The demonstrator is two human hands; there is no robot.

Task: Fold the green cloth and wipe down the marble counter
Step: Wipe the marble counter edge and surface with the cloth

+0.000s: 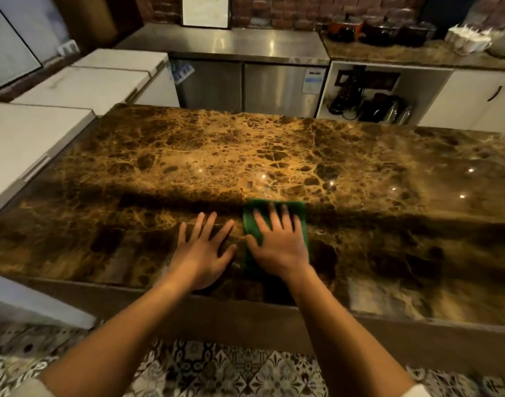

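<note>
Over on the far left sit the white chest freezers (82,84), well apart from the action, and now the eye comes in along the marble counter (188,150) to the near edge. Here is the left hand (205,250), flat on the bare stone, fingers straight and fanned apart, gripping nothing; it looks like a brace for the body. Just beside it, on the right, lies the green cloth (298,212), already folded to a compact pad, its long axis running near to far, away from the person. The right hand (280,245) lies squarely on top of it, palm down, fingers spread and straight, pressing the pad to the counter rather than pinching it. Green shows past the fingertips on the far side and along both flanks of the hand.

So the folding appears done and the wiping is in hand. The right hand is the one on the cloth; the left is near but off it. Most of the stone stretches away to the right and to the far side, so the stroke probably has to carry that way. Beyond, right of centre, the steel cabinet (245,87) stands behind the counter.
</note>
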